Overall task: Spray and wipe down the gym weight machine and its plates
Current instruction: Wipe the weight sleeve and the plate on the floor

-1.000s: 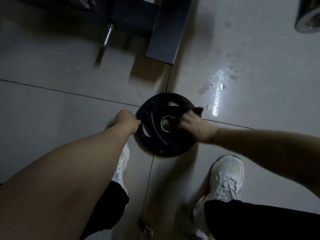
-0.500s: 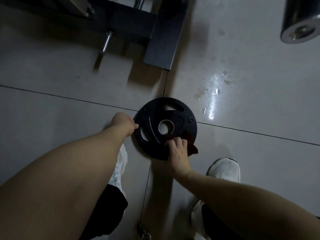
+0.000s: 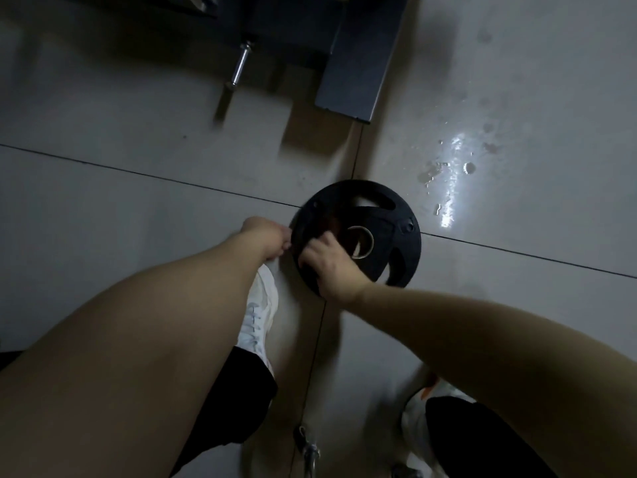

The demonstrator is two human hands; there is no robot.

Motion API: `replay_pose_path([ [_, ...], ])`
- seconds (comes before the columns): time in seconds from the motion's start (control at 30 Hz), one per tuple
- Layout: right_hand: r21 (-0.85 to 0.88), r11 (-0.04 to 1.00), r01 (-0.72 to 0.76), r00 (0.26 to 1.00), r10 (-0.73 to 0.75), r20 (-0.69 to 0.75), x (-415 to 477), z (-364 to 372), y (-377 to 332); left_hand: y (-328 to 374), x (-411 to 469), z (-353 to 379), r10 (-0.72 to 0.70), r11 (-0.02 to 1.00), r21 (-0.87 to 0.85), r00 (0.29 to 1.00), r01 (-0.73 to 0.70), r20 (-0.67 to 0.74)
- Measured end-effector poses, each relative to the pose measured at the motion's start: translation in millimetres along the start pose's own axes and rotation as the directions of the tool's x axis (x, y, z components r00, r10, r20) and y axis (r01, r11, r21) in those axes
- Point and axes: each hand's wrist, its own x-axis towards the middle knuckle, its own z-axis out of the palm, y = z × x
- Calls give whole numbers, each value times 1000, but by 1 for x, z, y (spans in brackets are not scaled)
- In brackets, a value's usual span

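The black round rubber weight plate [image 3: 389, 215] sits on the grey tiled floor [image 3: 138, 201] (wet patches [image 3: 448, 201] glint just beside it). The left grip [image 3: 267, 236] pinches its left rim. The right grip [image 3: 327, 267], fingers curled, presses a dark reddish cloth [image 3: 329, 222] to its face.

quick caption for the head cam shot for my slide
Right hand presses a dark cloth on a black weight plate on the tiled floor while the left hand steadies its rim.

Right hand [image 3: 327, 267] with cloth [image 3: 330, 223] relocated: from plate [image 3: 400, 232] right side, via lower edge, to left side.
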Motion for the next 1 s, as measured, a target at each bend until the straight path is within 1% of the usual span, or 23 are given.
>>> replay_pose_path([
  [0.03, 3, 998, 55, 997, -55, 55, -15, 2, 1, 0, 1, 0, 3, 1000, 13, 1000, -3, 4],
  [0.07, 1, 990, 143, 983, -143, 116, -25, -3, 4, 1, 2, 0, -2, 1000, 23, 1000, 2, -5],
  [0.1, -11, 969, 247, 951, -240, 194, -29, -12, 11, 3, 1, 1, -5, 999, 32, 1000, 6, -19],
  [0.13, -36, 930, 366, 895, -341, 286, -27, -23, 23, 5, 2, 3, -9, 999, 42, 999, 11, -39],
  [0.17, -67, 890, 452, 843, -401, 359, -21, -36, 36, 6, 2, 6, 1, 998, 59, 998, 2, -59],
  [0.2, -122, 868, 482, 831, -408, 377, -11, -47, 52, 7, 2, 8, 23, 996, 89, 997, -17, -72],
  [0.23, -193, 881, 432, 872, -353, 338, -1, -58, 70, 8, 1, 11, 52, 991, 129, 995, -41, -80],
  [0.27, -234, 930, 284, 942, -225, 248, 9, -70, 84, 9, -3, 12, 82, 982, 174, 993, -66, -86],
  [0.3, -239, 968, 76, 992, -50, 112, 16, -81, 91, 10, -7, 13, 114, 970, 223, 990, -94, -80],
  [0.33, -202, 971, -131, 991, 131, -12, 17, -87, 91, 11, -10, 14, 148, 954, 273, 987, -124, -68],
  [0.37, -170, 945, -279, 960, 271, -66, 14, -85, 85, 10, -12, 15, 175, 935, 322, 983, -147, -60],
  [0.4, -160, 933, -322, 947, 319, -43, 6, -79, 73, 11, -14, 15, 195, 917, 366, 979, -160, -59],
  [0.43, -166, 942, -291, 955, 296, 6, -8, -66, 58, 11, -14, 16, 215, 897, 406, 975, -176, -54],
  [0.5, -104, 989, -108, 991, 115, 73, -49, -35, 29, 12, -14, 19, 245, 854, 483, 968, -192, -47],
  [0.53, -71, 996, -52, 990, 61, 127, -67, -26, 18, 14, -13, 20, 255, 830, 522, 966, -196, -41],
  [0.57, -30, 998, -50, 973, 56, 224, -81, -23, 11, 16, -13, 21, 258, 804, 561, 966, -196, -31],
  [0.63, 27, 999, -45, 928, 31, 371, -93, -29, 10, 20, -12, 24, 263, 762, 618, 965, -194, -21],
  [0.67, 68, 996, -57, 931, 29, 364, -93, -36, 12, 22, -12, 26, 265, 738, 647, 964, -192, -16],
  [0.73, 117, 986, -116, 969, 86, 232, -87, -52, 14, 26, -13, 29, 273, 681, 711, 962, -176, -23],
  [0.8, 141, 971, -192, 981, 185, 56, -80, -69, 21, 28, -11, 31, 279, 630, 761, 960, -155, -35],
  [0.9, 143, 944, -296, 943, 313, -116, -69, -89, 28, 31, -14, 32, 291, 606, 780, 956, -156, -35],
  [0.97, 174, 906, -385, 895, 413, -168, -63, -100, 31, 30, -15, 30, 314, 592, 787, 949, -171, -30],
  [1.0, 168, 886, -433, 868, 460, -186, -61, -105, 33, 30, -15, 29, 333, 570, 802, 942, -180, -26],
])
